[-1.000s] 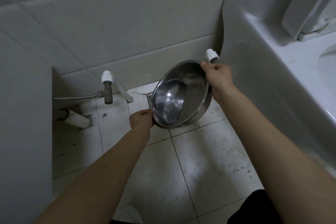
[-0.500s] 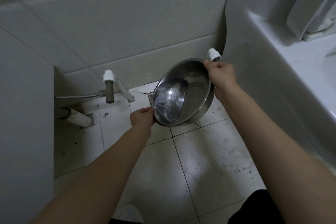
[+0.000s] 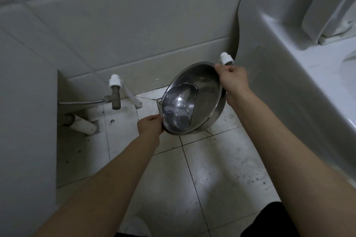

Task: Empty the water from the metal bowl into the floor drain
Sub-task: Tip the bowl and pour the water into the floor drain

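Holding bowl [image 3: 206, 90] off the floor [image 3: 212, 169] with both hands, tilted steeply, low edge at 8 o'clock, high edge at 1 o'clock. Left hand [image 3: 151, 126] grip pinches the low rim. Right hand [image 3: 233, 81] grip curls over the high rim. Water [image 3: 175, 113] pools in the low half, against the left wall. Drain [image 3: 159, 102]: only a metal corner shows at the bowl's 9 o'clock edge, the rest is hidden behind the bowl. Valve [image 3: 115, 94] further out at 9 o'clock, well apart. White pipe cap [image 3: 225, 58] just past the right hand at 12 o'clock. Toilet [image 3: 289, 63] at 3 o'clock.
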A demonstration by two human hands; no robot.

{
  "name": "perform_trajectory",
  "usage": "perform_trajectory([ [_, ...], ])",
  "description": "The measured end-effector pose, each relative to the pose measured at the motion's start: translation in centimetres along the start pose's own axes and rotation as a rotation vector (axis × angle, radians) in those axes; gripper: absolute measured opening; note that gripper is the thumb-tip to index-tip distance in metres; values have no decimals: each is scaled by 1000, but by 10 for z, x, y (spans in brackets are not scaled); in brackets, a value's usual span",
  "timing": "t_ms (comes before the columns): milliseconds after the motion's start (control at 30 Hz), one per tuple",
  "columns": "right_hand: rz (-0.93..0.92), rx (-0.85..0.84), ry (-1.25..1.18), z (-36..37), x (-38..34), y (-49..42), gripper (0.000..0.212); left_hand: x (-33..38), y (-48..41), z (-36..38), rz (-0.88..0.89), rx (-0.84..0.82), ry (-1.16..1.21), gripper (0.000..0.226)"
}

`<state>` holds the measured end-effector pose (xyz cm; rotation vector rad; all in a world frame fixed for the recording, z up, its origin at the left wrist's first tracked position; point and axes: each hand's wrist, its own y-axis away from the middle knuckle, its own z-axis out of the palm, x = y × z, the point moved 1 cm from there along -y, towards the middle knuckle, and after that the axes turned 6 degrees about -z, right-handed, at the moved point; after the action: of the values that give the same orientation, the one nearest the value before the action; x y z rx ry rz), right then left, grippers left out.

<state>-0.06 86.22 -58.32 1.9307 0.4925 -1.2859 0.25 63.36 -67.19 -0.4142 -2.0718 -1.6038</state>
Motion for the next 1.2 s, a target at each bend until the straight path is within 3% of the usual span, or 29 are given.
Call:
perform_trajectory([
  [133,-5,-2,-13,-1,0,0,38,-1,0,0,6,-1,1,10],
  [300,-5,3,-22,-2,0,-2,20,-2,0,2,-1,-7,-13,11],
  [933,-13,40,-17,1,-3,-1,33,-4,-5,4,-6,-12,-12,20],
  [1200,-10,38,-7,-1,-4,0,26,-4,-6,4,-5,-25,-15,22],
])
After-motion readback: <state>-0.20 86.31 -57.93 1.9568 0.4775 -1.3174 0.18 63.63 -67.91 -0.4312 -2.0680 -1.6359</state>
